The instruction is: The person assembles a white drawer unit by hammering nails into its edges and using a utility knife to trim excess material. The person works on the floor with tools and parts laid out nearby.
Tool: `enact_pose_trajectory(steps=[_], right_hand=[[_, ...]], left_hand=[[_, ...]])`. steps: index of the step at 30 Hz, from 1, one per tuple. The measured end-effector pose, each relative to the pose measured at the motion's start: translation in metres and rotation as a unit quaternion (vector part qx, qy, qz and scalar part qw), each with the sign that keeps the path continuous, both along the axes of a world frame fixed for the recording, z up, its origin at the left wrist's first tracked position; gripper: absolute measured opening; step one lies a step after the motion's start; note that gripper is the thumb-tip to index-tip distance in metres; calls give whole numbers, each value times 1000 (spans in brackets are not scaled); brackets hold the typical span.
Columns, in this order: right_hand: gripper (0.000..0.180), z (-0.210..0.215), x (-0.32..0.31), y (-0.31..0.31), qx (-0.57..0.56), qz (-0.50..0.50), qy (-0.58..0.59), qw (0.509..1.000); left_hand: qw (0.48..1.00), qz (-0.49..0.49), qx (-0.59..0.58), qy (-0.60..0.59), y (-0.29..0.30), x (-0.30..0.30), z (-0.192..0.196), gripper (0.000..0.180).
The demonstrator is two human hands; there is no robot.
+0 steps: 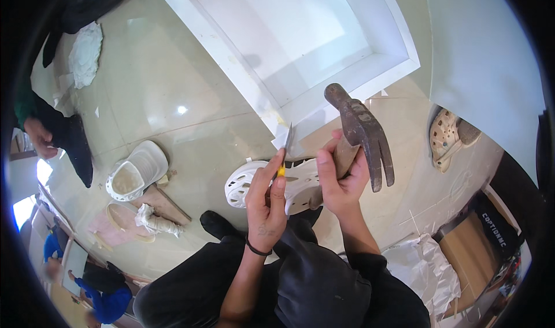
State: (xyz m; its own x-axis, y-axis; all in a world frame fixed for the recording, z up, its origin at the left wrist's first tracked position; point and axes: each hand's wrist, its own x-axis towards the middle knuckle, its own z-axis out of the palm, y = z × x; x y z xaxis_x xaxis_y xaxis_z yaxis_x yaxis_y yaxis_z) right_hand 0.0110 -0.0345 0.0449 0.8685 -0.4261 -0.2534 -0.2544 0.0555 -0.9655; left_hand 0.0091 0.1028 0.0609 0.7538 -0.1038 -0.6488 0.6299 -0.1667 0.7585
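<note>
A utility knife (282, 169) with a yellow body is pinched in my left hand (266, 209), its thin blade pointing up and away from me. The blade's tip overlaps the near corner of a white box-shaped frame (234, 70) in view; whether they touch I cannot tell. My right hand (345, 190) is closed around the wooden handle of a claw hammer (365, 128). Its worn dark head stands up with the claw toward the right, in front of the frame's near edge. Behind both hands, white perforated clogs (239, 183) rest on the floor, partly hidden.
Left on the tiled floor are a white clog (139, 169), a wooden board (165, 205) and crumpled white wrapping (87, 53). A beige clog (445, 137) lies right, near a large pale panel (485, 56). Another person's hand (40, 137) shows at far left. White plastic (425, 264) lies lower right.
</note>
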Motion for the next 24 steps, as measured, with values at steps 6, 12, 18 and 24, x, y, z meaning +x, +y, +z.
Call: enact_pose_trajectory(steps=[6, 12, 18, 24], right_hand=[[46, -8, 21, -1, -15, 36, 9, 999], [56, -12, 27, 1, -10, 44, 31, 998], [55, -20, 26, 1, 0, 44, -7, 999], [57, -25, 25, 0, 18, 33, -11, 999]], left_hand=[[1000, -7, -10, -4, -1, 5, -4, 37], [1000, 2, -30, 1, 0, 3, -6, 37], [999, -1, -41, -3, 0, 3, -6, 39], [999, -27, -35, -28, 0, 6, -4, 40]])
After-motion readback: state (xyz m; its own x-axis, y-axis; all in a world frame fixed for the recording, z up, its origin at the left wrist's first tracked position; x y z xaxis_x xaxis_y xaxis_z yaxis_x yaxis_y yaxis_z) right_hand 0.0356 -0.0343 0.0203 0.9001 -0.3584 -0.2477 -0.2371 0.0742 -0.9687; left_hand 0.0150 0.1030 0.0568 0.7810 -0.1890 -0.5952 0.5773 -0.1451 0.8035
